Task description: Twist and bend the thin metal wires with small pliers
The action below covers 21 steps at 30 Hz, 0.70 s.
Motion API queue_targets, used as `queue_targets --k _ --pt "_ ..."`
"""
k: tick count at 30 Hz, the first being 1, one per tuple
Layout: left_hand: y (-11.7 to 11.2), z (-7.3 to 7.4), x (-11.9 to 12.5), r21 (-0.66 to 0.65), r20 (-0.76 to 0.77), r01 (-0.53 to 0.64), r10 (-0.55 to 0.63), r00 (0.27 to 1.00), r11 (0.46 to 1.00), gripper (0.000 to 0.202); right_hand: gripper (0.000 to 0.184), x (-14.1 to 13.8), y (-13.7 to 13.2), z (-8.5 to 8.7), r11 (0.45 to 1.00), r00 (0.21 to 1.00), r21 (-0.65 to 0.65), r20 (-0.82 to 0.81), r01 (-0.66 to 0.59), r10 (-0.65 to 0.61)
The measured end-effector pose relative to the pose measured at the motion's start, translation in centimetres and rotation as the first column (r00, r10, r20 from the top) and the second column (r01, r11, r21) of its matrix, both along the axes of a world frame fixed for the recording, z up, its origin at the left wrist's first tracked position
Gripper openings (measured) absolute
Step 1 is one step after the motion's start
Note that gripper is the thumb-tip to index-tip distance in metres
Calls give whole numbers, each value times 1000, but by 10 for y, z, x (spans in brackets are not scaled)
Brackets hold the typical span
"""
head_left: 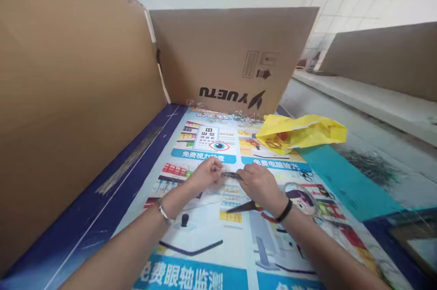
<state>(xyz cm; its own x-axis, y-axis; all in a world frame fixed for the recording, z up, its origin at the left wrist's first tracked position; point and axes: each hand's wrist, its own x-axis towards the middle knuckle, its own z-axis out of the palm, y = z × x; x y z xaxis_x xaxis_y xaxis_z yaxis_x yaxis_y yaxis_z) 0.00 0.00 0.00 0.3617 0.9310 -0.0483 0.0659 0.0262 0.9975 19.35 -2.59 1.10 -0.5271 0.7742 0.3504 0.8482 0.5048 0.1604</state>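
Note:
Over the printed sheet, my left hand (pixel 209 174) is closed in a pinch. What sits between its fingertips is too small to make out. My right hand (pixel 261 185) is wrapped round a slim metal tool, apparently pliers (pixel 232 175), whose narrow jaws point left and reach my left fingertips. Most of the tool is hidden in the palm. Below my right wrist lies a pair of scissors (pixel 243 207) with dark blades and orange-red handles, partly covered by the wrist.
A yellow plastic bag (pixel 307 131) lies at the right back. Thin straight wires (pixel 129 162) are bunched on the left. Wire scraps (pixel 370 167) pile up at right, with more clippings (pixel 244 118) at the back. Cardboard panels (pixel 232 53) stand behind and at left.

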Motion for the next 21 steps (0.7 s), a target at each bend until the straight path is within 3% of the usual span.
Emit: queue_targets --k 10,21 --pt "-1 0 0 11 -4 -20 20 1000 1000 16 8 1 -5 14 999 997 49 82 -7 3" --pt "-1 0 1 30 -28 21 -20 999 999 15 8 1 -5 10 999 997 31 73 -5 2"
